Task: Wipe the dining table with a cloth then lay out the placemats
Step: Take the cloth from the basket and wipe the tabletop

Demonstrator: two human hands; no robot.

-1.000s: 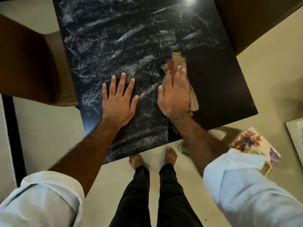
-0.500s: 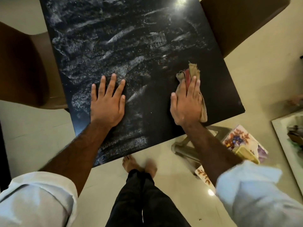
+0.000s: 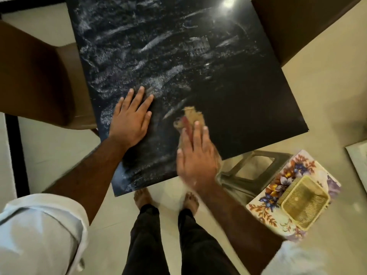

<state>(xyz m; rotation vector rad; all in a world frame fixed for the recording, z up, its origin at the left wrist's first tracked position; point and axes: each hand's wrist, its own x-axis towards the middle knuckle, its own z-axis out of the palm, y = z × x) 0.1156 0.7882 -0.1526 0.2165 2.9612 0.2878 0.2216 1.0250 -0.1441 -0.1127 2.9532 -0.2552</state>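
A black glossy dining table (image 3: 248, 100) fills the upper middle, streaked with white dusty smears over its left and far parts; its right part looks dark and clean. My right hand (image 3: 196, 157) presses flat on a tan cloth (image 3: 193, 116) near the table's front edge, the cloth sticking out beyond my fingertips. My left hand (image 3: 131, 118) lies flat and spread on the table to the left, holding nothing. Floral placemats (image 3: 278, 187) lie stacked low on the right, beside the table.
A gold mesh tray (image 3: 304, 202) rests on the placemats. A brown chair (image 3: 35, 76) stands at the table's left, another brown chair (image 3: 297, 26) at the far right. A plastic stool (image 3: 248, 169) sits under the table's front corner. My bare feet stand on the tiled floor.
My right hand has dragged the cloth back toward the table's front edge and leftward. My left hand stays planted on the table.
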